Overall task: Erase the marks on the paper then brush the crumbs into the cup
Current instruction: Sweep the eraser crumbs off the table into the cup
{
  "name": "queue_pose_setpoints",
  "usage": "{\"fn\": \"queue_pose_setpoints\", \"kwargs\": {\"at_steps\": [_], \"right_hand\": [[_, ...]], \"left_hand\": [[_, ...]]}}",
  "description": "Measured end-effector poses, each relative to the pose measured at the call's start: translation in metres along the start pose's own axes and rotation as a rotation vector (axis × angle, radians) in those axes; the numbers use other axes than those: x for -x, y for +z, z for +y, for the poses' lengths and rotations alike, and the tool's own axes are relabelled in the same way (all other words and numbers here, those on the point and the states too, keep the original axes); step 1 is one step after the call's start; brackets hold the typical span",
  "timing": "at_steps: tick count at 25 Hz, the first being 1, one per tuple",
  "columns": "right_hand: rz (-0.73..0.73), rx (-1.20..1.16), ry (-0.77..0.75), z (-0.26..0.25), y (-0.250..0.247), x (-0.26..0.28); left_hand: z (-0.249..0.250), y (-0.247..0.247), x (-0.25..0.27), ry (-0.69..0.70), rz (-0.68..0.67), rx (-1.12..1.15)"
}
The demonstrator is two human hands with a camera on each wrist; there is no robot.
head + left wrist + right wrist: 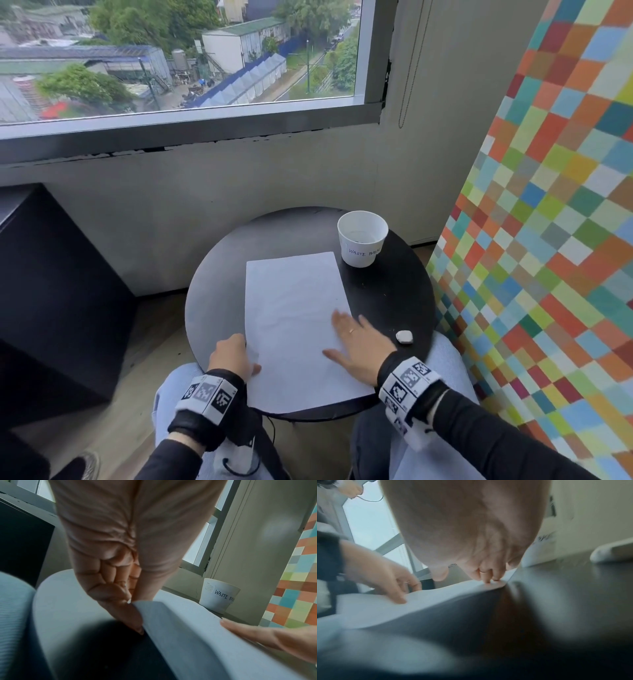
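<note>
L fingers (120, 601) curled, pinching left edge of paper sheet (294, 315), lifting it a bit (thumb on top). R hand (359, 342) flat w/ fingers spread, pressing sheet's right edge. Sheet lay mid round black table (212, 284); white eraser (404, 336) just right of R hand; "WASTE" paper cup (362, 238) at far right corner of sheet.

Round black table (219, 291) beneath a window (178, 54) (multicoloured checkered wall (548, 240) right).
</note>
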State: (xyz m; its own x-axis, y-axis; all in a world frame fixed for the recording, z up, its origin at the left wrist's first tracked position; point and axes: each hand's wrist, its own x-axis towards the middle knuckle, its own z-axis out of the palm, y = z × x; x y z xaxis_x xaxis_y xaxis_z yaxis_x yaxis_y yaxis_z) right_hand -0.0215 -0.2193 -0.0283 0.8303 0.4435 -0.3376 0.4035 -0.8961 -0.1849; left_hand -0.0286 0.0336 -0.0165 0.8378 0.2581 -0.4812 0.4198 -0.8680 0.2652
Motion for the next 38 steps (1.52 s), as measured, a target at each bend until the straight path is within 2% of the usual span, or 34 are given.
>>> {"fn": "queue_pose_setpoints", "kwargs": {"at_steps": [1,2,4,6,7,10,11,13,15,16,18,19,20,21,23,24,26,27,28,30,31,34,35,38], "right_hand": [[0.017,0.064,0.091,0.005,-0.007,-0.004],[0.006,0.102,0.110,0.004,-0.012,-0.006],[-0.042,0.054,-0.060,-0.012,-0.013,-0.008],[-0.161,0.023,-0.197,-0.031,-0.008,-0.001],[-0.158,0.016,-0.175,-0.028,-0.007,-0.002],[-0.007,0.060,0.155,0.002,-0.016,-0.014],[0.023,0.034,0.178,0.003,-0.020,-0.014],[0.006,-0.055,0.018,-0.010,-0.017,-0.013],[-0.098,-0.040,-0.115,-0.025,-0.009,-0.005],[-0.094,-0.009,-0.074,-0.019,-0.006,-0.008],[-0.005,0.062,0.156,-0.001,-0.009,-0.014],[0.025,0.054,0.219,0.002,-0.013,-0.015],[0.024,0.011,0.178,0.003,-0.012,-0.016],[0.000,-0.025,0.073,-0.001,-0.010,-0.017],[-0.098,-0.050,-0.065,-0.012,-0.005,-0.013],[-0.097,-0.036,-0.025,-0.010,-0.003,-0.017],[-0.004,0.006,0.210,-0.001,-0.006,-0.024],[0.028,-0.004,0.239,-0.002,-0.010,-0.025],[0.029,-0.032,0.157,-0.006,-0.011,-0.026],[-0.060,-0.022,-0.055,-0.023,-0.011,-0.023],[-0.089,0.001,-0.065,-0.026,-0.011,-0.021],[-0.009,0.075,0.214,-0.013,-0.021,-0.031],[-0.003,0.069,0.193,-0.012,-0.022,-0.033],[-0.084,0.022,-0.165,-0.026,-0.019,-0.035]], "left_hand": [[0.000,0.000,0.000,0.001,0.004,-0.002],[0.000,0.000,0.000,0.002,0.005,-0.006],[0.000,0.001,0.001,0.007,0.004,-0.018],[0.001,0.001,0.001,0.017,0.006,-0.027],[0.001,0.001,0.002,0.017,0.006,-0.030],[0.001,-0.001,0.002,0.010,0.004,-0.021],[0.001,-0.002,0.003,0.010,0.000,-0.028],[0.001,-0.002,0.003,0.014,-0.007,-0.042],[-0.001,-0.002,0.003,0.016,-0.012,-0.050],[-0.002,-0.002,0.004,0.013,-0.016,-0.058],[-0.004,-0.001,0.005,0.009,-0.018,-0.080],[-0.005,-0.001,0.006,0.011,-0.017,-0.089],[-0.005,-0.001,0.007,0.011,-0.020,-0.097],[-0.005,-0.001,0.007,0.014,-0.019,-0.102],[-0.005,-0.001,0.008,0.016,-0.026,-0.106],[-0.004,-0.002,0.009,0.014,-0.028,-0.105],[-0.004,-0.003,0.010,0.014,-0.024,-0.101],[-0.003,-0.003,0.011,0.015,-0.023,-0.101],[-0.003,-0.003,0.012,0.015,-0.024,-0.107],[-0.001,-0.004,0.014,0.015,-0.025,-0.121],[-0.001,-0.005,0.014,0.016,-0.024,-0.127],[0.000,-0.006,0.017,0.023,-0.025,-0.131],[0.001,-0.006,0.017,0.021,-0.028,-0.129],[0.002,-0.008,0.020,0.023,-0.033,-0.127]]}}
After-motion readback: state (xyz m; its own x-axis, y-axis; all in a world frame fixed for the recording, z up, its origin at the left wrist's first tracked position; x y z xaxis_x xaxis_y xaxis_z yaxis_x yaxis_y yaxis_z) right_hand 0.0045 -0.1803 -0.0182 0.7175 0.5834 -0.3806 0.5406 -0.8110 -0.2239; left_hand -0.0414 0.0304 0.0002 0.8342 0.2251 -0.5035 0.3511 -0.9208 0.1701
